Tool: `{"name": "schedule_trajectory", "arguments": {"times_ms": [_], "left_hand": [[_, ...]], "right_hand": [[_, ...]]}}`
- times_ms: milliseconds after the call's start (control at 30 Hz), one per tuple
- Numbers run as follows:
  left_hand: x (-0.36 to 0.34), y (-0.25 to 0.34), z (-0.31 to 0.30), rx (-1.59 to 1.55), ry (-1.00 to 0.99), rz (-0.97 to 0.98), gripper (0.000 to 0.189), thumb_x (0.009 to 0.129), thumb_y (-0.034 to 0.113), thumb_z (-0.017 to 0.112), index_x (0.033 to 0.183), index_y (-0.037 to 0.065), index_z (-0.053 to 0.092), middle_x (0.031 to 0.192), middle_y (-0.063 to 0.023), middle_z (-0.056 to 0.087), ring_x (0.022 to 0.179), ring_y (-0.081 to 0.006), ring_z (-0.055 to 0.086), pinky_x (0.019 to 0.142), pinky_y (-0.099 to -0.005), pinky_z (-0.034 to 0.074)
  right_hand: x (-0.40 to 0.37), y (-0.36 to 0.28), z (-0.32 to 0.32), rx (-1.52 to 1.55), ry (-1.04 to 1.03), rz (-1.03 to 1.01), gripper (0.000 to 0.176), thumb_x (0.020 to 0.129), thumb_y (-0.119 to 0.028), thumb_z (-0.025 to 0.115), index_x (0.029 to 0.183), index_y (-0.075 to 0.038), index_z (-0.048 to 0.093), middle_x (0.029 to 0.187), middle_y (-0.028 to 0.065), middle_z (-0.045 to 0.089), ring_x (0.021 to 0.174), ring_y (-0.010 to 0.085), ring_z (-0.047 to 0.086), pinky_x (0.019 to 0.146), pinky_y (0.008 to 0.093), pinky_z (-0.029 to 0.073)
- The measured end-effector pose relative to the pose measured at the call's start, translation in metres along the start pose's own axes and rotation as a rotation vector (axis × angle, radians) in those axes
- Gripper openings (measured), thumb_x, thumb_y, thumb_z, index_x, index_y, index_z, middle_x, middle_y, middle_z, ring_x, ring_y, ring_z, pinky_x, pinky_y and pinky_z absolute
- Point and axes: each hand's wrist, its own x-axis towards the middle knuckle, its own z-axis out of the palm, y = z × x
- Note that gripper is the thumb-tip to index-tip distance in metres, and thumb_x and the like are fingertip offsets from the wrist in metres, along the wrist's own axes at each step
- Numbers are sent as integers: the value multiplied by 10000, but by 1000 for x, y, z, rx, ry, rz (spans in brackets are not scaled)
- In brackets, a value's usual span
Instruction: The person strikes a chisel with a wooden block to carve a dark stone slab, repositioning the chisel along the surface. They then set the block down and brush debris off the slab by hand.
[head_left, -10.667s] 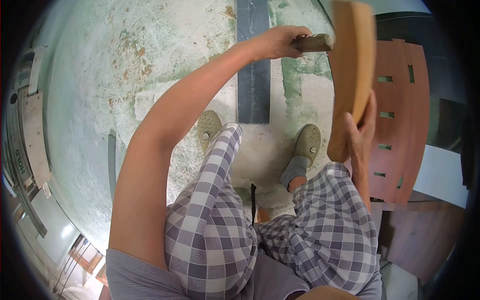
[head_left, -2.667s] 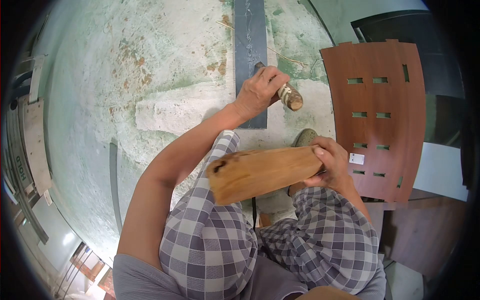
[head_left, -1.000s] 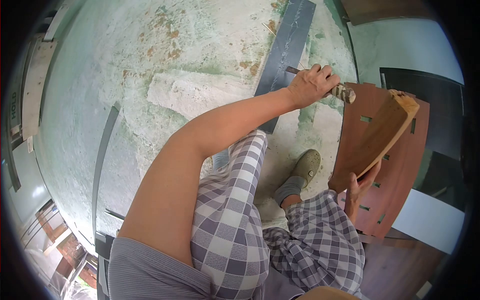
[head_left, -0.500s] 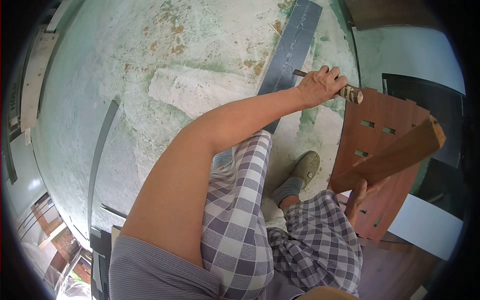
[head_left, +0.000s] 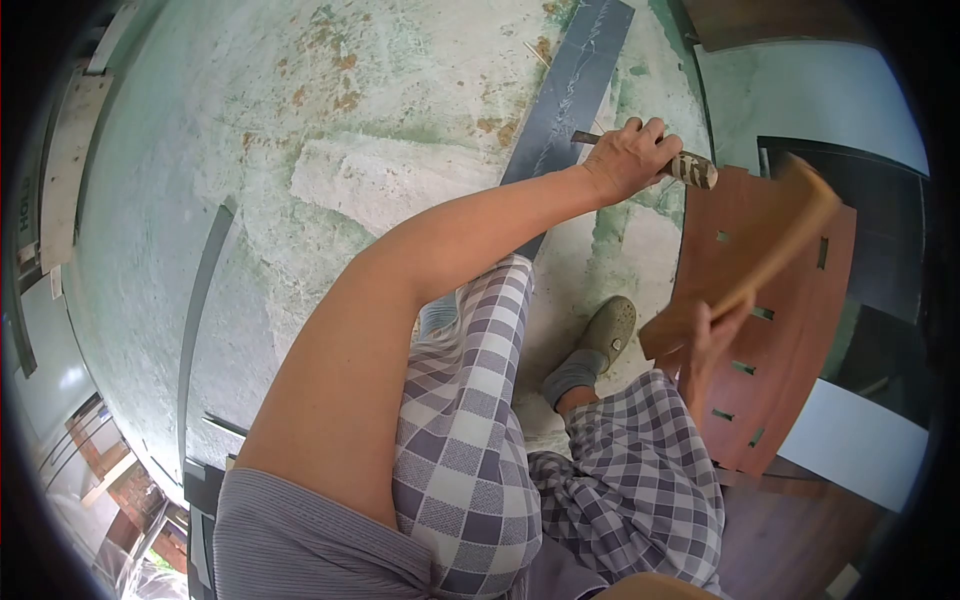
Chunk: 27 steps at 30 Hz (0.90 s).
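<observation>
A wooden-handled tool (head_left: pixel 692 169) is gripped by the left hand (head_left: pixel 628 158), just left of the wood block (head_left: pixel 775 255) held slanting upward from the closed right hand (head_left: pixel 708 335).

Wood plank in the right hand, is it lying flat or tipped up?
Tipped up: the plank rises at a slant from the right hand, held by its lower end, blurred.

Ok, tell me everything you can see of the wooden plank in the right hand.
The light-brown wooden plank is long and flat-sided, with an orange-tan face. It is blurred, so no grain can be read. It is held tilted in the air in front of the reddish-brown slotted panel, with its lower end gripped by the right hand and its upper end up and to the right. Only that hand touches it. The left hand, gripping a wooden-handled tool, is apart from it.
</observation>
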Motion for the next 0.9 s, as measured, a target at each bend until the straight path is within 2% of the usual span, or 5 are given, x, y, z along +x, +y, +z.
{"name": "schedule_trajectory", "arguments": {"times_ms": [67, 467, 667, 733, 900], "left_hand": [[0, 0, 2, -19, 9, -15, 363, 690, 202, 724, 958, 138, 488, 901, -56, 464, 809, -262, 556, 601, -364, 543], [6, -14, -11, -101, 14, -55, 376, 751, 186, 660, 1069, 122, 469, 969, -88, 535, 877, -300, 573, 704, -401, 529], [48, -62, -38, -450, -216, -389, 554, 675, 311, 696, 1097, 34, 467, 986, -170, 600, 946, -337, 584, 817, -400, 462], [51, -71, -34, -584, -117, -349, 561, 689, 333, 748, 1073, 10, 496, 938, -119, 577, 906, -217, 566, 796, -322, 450], [53, -74, -33, -639, -134, -370, 581, 697, 454, 749, 1049, 36, 551, 960, -79, 576, 901, -174, 545, 826, -310, 436]], "right_hand": [[5, 4, 5, -144, -192, 128, 774, 753, -277, 655, 1384, -46, 270, 1301, 191, 419, 1185, 305, 432, 995, 391, 338], [-2, 7, -11, 9, -72, 103, 823, 730, -414, 639, 1387, -53, 299, 1310, 170, 408, 1213, 298, 401, 1005, 407, 321], [-1, 5, -11, -9, -82, 93, 825, 730, -436, 629, 1383, -52, 303, 1289, 165, 423, 1201, 294, 408, 997, 407, 328], [-2, 3, -10, -18, -90, 93, 820, 730, -433, 628, 1381, -52, 306, 1286, 164, 425, 1198, 294, 410, 994, 407, 330], [0, 2, -8, -18, -101, 72, 787, 730, -391, 630, 1370, -53, 321, 1272, 165, 436, 1178, 285, 428, 982, 399, 343]]}}
